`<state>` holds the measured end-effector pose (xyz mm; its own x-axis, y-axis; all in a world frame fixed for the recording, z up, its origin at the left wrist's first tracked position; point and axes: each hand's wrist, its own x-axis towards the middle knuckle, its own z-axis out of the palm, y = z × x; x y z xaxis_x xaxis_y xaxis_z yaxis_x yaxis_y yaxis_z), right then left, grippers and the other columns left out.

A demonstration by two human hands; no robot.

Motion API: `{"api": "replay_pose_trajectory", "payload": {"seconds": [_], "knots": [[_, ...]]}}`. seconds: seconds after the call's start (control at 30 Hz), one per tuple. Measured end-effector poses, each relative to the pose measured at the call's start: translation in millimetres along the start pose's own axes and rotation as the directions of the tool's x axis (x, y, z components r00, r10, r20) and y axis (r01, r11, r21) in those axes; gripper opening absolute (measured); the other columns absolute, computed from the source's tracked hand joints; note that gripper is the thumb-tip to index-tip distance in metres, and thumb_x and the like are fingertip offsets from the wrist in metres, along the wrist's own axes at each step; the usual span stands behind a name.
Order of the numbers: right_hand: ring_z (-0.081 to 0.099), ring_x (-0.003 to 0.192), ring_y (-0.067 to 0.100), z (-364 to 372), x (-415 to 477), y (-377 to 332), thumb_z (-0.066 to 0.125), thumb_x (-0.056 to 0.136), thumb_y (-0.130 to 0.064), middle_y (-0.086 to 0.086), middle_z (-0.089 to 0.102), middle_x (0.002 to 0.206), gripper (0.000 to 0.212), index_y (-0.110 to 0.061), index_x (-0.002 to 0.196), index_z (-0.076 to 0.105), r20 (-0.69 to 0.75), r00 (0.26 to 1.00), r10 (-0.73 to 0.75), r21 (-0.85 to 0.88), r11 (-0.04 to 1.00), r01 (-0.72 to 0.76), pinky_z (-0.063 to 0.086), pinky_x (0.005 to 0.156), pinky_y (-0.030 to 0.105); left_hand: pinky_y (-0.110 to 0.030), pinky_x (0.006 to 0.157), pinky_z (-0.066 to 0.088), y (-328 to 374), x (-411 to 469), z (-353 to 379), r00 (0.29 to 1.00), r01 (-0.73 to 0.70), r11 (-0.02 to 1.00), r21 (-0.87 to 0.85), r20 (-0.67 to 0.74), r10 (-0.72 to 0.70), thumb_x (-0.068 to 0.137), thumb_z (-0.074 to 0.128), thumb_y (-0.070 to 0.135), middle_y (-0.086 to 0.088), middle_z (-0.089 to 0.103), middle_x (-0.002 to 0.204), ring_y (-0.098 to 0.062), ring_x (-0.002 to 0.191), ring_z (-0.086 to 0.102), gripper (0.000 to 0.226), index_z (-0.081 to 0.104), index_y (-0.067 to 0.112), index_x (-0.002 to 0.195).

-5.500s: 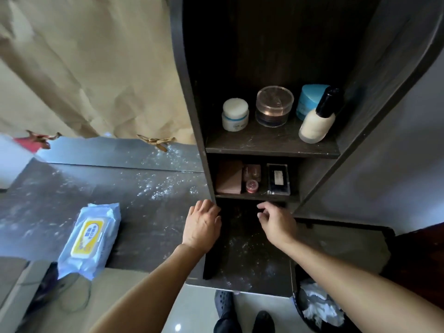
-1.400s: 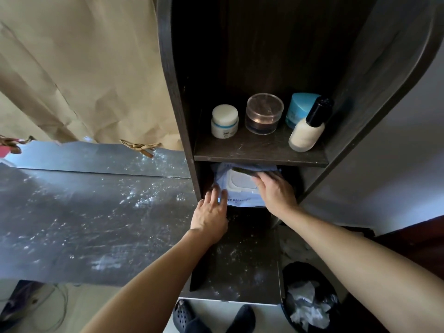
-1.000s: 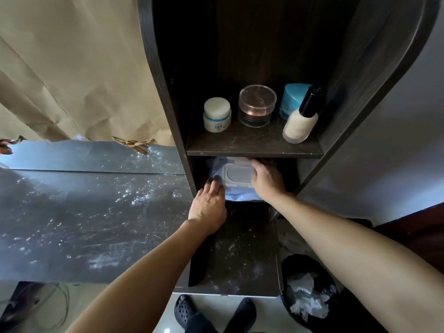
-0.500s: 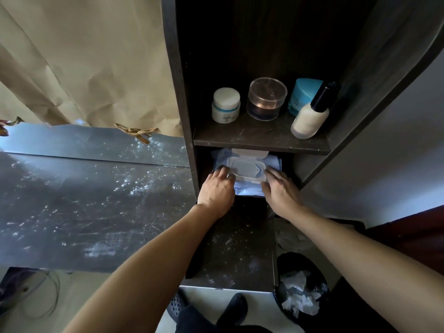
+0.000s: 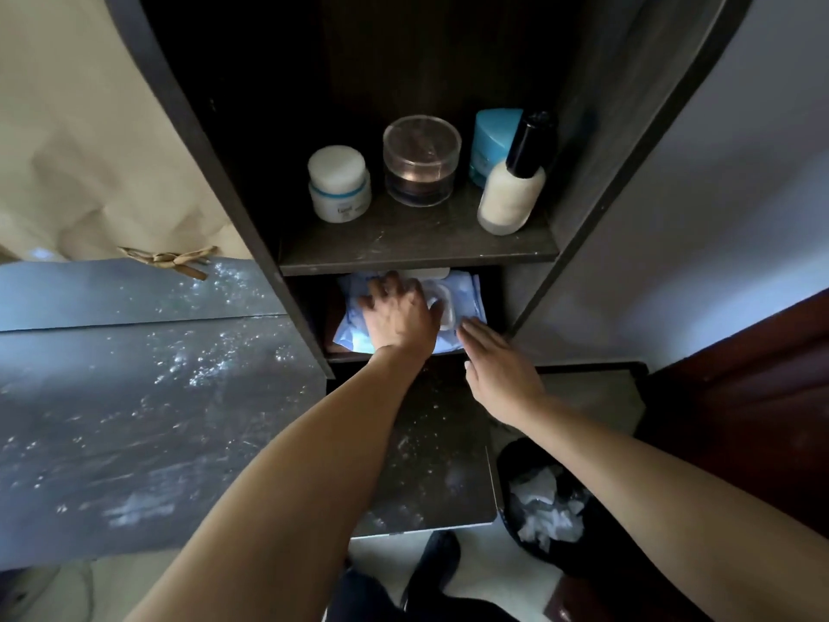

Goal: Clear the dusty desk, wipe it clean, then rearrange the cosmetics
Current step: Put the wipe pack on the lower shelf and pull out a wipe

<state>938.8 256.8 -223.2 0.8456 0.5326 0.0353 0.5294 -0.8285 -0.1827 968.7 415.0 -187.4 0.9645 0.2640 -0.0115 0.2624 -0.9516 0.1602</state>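
Note:
A light blue wet-wipe pack point(image 5: 469, 300) lies in the low shelf compartment, its white lid flap raised at the back. My left hand point(image 5: 399, 316) rests on top of the pack with fingers spread over its left half. My right hand point(image 5: 498, 370) is flat with straight fingers, its tips at the pack's front right corner. On the shelf point(image 5: 403, 251) above stand a white jar point(image 5: 338, 181), a clear jar point(image 5: 421, 159), a blue jar point(image 5: 489, 141) and a cream bottle with a black cap point(image 5: 511, 190). The dark desk point(image 5: 134, 419) is speckled with white dust.
A black bin point(image 5: 547, 514) with crumpled white tissues stands on the floor at the right, below the desk edge. A dried straw bow point(image 5: 170, 258) lies at the desk's back. Brown paper point(image 5: 89, 127) covers the wall. My shoes point(image 5: 430, 563) show below.
My left hand has moved from the pack's front edge up onto its top. My right hand has drawn back a little toward the pack's front right corner.

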Motion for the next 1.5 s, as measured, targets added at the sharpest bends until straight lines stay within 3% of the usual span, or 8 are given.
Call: {"api": "replay_pose_trajectory", "payload": {"seconds": [0.3,0.5,0.7,0.9,1.03,1.13,1.33,1.5], "knots": [[0.020,0.144,0.013,-14.2,1.8,-1.5,0.045,0.096,-0.021,0.002,0.024,0.156,0.053,-0.010,0.146,0.028,0.070,0.997,0.037,0.035,0.999,-0.039,0.031,0.113,0.033,-0.049,0.103,0.030,4.9,-9.2,0.0,0.993,-0.119,0.992,-0.039,0.015,0.120,0.091,0.043,0.015,-0.021,0.049,0.129,-0.040,0.122,0.040,0.037,0.048,0.009,0.127],[0.032,0.139,0.017,-11.5,2.1,2.0,0.048,0.094,-0.018,0.005,0.037,0.150,0.049,-0.007,0.141,0.038,0.029,1.000,0.008,0.071,0.997,-0.010,0.036,0.110,0.032,-0.045,0.076,0.043,-37.6,-20.7,-10.9,0.988,-0.132,0.949,-0.285,-0.114,0.103,0.084,0.044,-0.005,-0.026,0.057,0.111,-0.043,0.100,0.055,0.031,0.049,-0.007,0.115],[0.060,0.100,0.023,-18.9,20.5,-8.6,0.056,0.089,-0.016,0.005,0.064,0.109,0.018,-0.006,0.098,0.067,-0.156,0.987,0.034,0.140,0.990,-0.012,0.055,0.073,0.037,-0.041,0.059,0.042,-54.8,-33.3,-17.4,0.975,-0.018,0.875,-0.484,-0.202,-0.092,0.077,0.048,-0.013,-0.028,0.063,0.077,-0.043,0.071,0.058,0.017,0.057,-0.009,0.091],[0.058,0.088,0.027,-30.9,47.5,-15.6,0.064,0.084,-0.016,0.008,0.058,0.091,0.012,-0.005,0.080,0.063,-0.236,0.971,0.027,0.112,0.994,0.000,0.048,0.057,0.035,-0.044,0.079,0.049,-68.0,-40.3,-8.7,0.981,-0.159,0.956,-0.248,-0.152,0.123,0.068,0.053,-0.014,-0.026,0.064,0.100,-0.044,0.093,0.057,0.041,0.068,-0.002,0.103],[0.060,0.097,0.026,-37.0,65.6,-31.4,0.058,0.090,-0.019,0.006,0.061,0.108,0.014,-0.011,0.095,0.068,-0.093,0.996,-0.011,0.148,0.989,0.024,0.051,0.073,0.038,-0.042,0.095,0.041,-68.8,-53.5,-6.2,0.982,-0.187,0.980,-0.070,-0.044,0.184,0.076,0.050,0.001,-0.028,0.048,0.127,-0.041,0.108,0.043,0.051,0.054,-0.001,0.126],[0.058,0.104,0.027,-37.7,84.6,-40.2,0.056,0.090,-0.021,0.007,0.062,0.113,0.018,-0.013,0.098,0.070,-0.003,0.999,0.036,0.129,0.991,-0.035,0.049,0.082,0.036,-0.038,0.090,0.050,-64.7,-61.4,-2.4,0.975,-0.212,0.975,0.066,-0.050,0.215,0.065,0.050,0.009,-0.027,0.053,0.122,-0.036,0.106,0.040,0.054,0.060,-0.002,0.117],[0.062,0.092,0.022,-42.3,109.9,-39.8,0.064,0.085,-0.025,0.004,0.069,0.101,0.008,-0.021,0.088,0.070,0.176,0.982,0.070,0.172,0.980,-0.100,0.048,0.080,0.027,-0.039,0.119,0.009,-63.5,-65.2,-3.7,0.973,-0.209,0.976,0.070,0.112,0.200,0.088,0.040,0.011,-0.024,0.007,0.155,-0.039,0.142,0.010,0.065,0.015,-0.005,0.146],[0.057,0.102,0.028,-38.9,112.2,-41.9,0.056,0.088,-0.023,0.009,0.062,0.110,0.010,-0.020,0.090,0.065,0.224,0.973,0.061,0.088,0.993,-0.083,0.047,0.091,0.036,-0.036,0.119,0.005,-65.3,-63.9,-1.1,0.975,-0.208,0.977,0.043,0.092,0.203,0.089,0.036,0.009,-0.021,0.006,0.156,-0.036,0.143,0.008,0.065,0.010,-0.003,0.147]]}}
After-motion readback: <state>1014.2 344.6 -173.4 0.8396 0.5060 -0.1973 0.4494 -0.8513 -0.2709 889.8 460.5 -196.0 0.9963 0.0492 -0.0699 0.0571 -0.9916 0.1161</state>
